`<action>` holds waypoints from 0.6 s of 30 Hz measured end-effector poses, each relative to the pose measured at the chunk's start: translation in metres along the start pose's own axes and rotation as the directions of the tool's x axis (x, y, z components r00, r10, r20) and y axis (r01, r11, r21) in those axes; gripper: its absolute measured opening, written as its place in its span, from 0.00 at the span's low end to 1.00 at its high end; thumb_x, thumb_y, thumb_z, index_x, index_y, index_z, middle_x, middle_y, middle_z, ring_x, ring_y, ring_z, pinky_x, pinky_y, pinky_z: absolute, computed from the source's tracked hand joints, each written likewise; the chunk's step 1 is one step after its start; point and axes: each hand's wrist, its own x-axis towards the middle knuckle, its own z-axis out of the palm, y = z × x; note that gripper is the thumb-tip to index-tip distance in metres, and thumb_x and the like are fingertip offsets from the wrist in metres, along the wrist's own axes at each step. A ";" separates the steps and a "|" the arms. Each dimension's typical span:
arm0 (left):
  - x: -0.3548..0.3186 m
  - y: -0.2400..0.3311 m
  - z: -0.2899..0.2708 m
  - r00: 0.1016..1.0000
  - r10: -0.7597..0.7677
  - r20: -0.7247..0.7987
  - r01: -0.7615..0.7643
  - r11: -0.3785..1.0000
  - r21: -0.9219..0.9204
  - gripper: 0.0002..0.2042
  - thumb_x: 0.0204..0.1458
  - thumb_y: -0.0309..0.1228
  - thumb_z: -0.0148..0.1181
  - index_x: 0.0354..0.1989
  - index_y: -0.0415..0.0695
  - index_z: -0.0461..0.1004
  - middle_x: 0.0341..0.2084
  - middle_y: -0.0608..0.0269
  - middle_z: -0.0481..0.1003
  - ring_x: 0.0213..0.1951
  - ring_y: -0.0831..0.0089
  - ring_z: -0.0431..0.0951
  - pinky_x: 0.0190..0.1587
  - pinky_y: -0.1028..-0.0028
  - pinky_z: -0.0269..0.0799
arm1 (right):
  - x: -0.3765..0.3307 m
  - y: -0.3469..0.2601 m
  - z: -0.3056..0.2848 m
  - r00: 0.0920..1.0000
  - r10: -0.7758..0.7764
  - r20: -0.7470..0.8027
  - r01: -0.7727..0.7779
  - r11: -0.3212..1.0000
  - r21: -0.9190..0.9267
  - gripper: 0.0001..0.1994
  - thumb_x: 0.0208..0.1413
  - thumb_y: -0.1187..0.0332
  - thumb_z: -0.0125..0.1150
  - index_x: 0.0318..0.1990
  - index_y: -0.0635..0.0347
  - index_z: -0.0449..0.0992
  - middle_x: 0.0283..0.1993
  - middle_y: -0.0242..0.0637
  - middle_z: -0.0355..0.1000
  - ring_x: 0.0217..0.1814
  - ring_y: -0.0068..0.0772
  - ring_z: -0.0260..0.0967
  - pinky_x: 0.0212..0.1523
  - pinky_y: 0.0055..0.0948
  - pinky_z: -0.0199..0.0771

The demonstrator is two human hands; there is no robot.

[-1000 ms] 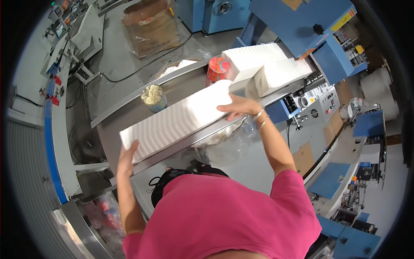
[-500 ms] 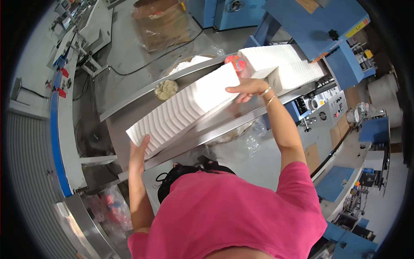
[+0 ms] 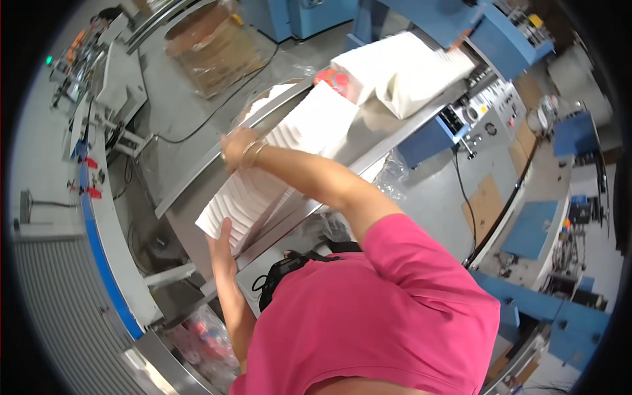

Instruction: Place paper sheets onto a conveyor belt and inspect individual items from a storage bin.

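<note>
A long row of white folded sheets (image 3: pixel 316 122), like paper or thin cloth, lies slanting in a metal trough. My left hand (image 3: pixel 222 249) grips the row's near left end, thumb against the outer sheets and fingers hidden under them. Reaching across the row, my right hand (image 3: pixel 238 146) is at its far side by the trough's back rim. That hand is blurred and its fingers cannot be made out. The round tan bundle that lay there is out of sight behind it.
More white sheets (image 3: pixel 421 66) stand in the trough's right end, beside a red-and-clear plastic wrap (image 3: pixel 334 80). The metal rim (image 3: pixel 191 181) runs along the back. A cardboard box (image 3: pixel 214 56) sits on the floor; blue machines (image 3: pixel 421 141) stand at the right.
My right hand has left the row's right end and swung left across it to the far side, covering the round tan bundle. My left hand stays at the near left end.
</note>
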 end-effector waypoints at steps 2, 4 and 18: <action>0.001 0.000 0.000 0.999 0.013 -0.033 -0.013 1.000 -0.018 0.35 0.49 0.33 0.62 0.63 0.37 0.50 0.59 0.58 0.57 0.60 0.68 0.57 0.62 0.71 0.48 | -0.002 0.003 0.006 0.997 0.062 -0.050 -0.055 0.988 0.141 0.37 0.31 0.48 0.65 0.49 0.61 0.67 0.43 0.54 0.68 0.50 0.50 0.66 0.46 0.42 0.70; 0.005 0.003 0.009 1.000 0.018 -0.015 -0.019 1.000 -0.025 0.35 0.49 0.33 0.62 0.63 0.38 0.51 0.59 0.58 0.58 0.60 0.67 0.58 0.62 0.71 0.48 | -0.015 0.009 -0.009 0.989 0.113 -0.093 -0.085 0.960 0.268 0.37 0.31 0.50 0.65 0.50 0.63 0.66 0.44 0.56 0.67 0.51 0.50 0.65 0.46 0.42 0.70; 0.004 -0.002 -0.005 0.993 -0.092 -0.070 0.094 0.995 0.019 0.37 0.50 0.34 0.60 0.65 0.38 0.45 0.63 0.56 0.53 0.63 0.67 0.51 0.64 0.70 0.42 | -0.216 0.155 -0.078 0.691 0.666 -0.281 -0.609 0.746 0.268 0.40 0.29 0.51 0.62 0.55 0.61 0.64 0.51 0.54 0.65 0.49 0.53 0.68 0.48 0.39 0.69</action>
